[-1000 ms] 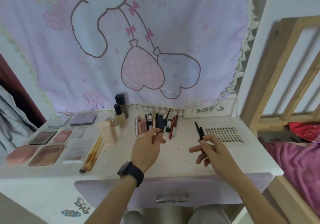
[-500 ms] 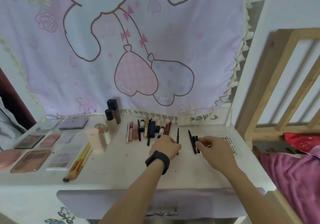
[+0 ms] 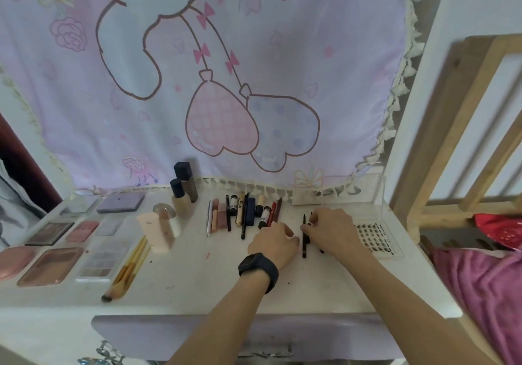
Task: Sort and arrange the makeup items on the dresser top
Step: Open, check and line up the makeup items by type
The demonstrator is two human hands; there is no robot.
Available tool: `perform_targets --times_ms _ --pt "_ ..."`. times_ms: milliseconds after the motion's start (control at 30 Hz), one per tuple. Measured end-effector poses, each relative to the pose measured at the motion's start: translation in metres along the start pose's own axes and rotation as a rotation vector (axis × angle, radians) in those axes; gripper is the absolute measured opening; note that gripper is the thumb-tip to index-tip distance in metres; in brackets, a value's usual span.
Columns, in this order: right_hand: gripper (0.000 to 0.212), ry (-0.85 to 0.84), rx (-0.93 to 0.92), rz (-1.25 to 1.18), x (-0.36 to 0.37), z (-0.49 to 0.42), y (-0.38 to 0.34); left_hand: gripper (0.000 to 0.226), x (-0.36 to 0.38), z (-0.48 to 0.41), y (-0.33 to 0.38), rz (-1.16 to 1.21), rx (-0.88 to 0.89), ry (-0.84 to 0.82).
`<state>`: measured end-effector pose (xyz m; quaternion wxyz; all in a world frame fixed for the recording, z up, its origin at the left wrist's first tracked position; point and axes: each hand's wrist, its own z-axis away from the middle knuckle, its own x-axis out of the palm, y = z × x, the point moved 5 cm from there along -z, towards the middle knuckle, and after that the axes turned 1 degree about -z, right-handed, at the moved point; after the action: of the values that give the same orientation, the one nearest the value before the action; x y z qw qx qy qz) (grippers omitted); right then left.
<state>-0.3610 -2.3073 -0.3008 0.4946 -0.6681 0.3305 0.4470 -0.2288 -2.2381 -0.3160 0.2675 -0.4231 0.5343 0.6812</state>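
Toward the back right of the dresser top (image 3: 197, 280), the right hand (image 3: 332, 232) pinches the black liners (image 3: 304, 244). The left hand (image 3: 272, 243) rests curled alongside, and its hold cannot be told. The step looks like aligning; next they need squaring with the pencil row (image 3: 245, 215).

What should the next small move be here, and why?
Probably slide the thin black pencil and the black pen the right hand pinches left toward the pen row: both lie apart from it, past the left hand.
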Motion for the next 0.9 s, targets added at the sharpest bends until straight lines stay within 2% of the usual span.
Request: perform_targets --times_ms 100,267,400,467,633,900 --pt "0.02 0.116 0.005 -0.131 -0.01 0.023 0.013 0.033 0.005 0.004 0.001 0.052 0.119 -0.019" --pt "0.005 0.301 -0.022 -0.247 -0.007 0.096 0.046 0.045 0.018 0.01 0.001 -0.046 0.281 -0.02" --pt "0.013 0.491 -0.127 -0.107 0.011 0.134 0.067 0.04 0.022 0.006 0.005 -0.148 0.346 -0.004" --pt "0.023 0.558 -0.176 -0.085 0.015 0.141 0.07 0.04 0.023 0.005 0.007 -0.163 0.344 0.016" --pt "0.026 0.587 -0.129 -0.067 0.021 0.139 0.069 0.052 0.03 0.003 0.013 -0.171 0.417 0.05" --pt "0.021 0.603 -0.143 -0.069 0.023 0.139 0.072 0.052 0.043 -0.003 0.022 -0.241 0.536 0.029"
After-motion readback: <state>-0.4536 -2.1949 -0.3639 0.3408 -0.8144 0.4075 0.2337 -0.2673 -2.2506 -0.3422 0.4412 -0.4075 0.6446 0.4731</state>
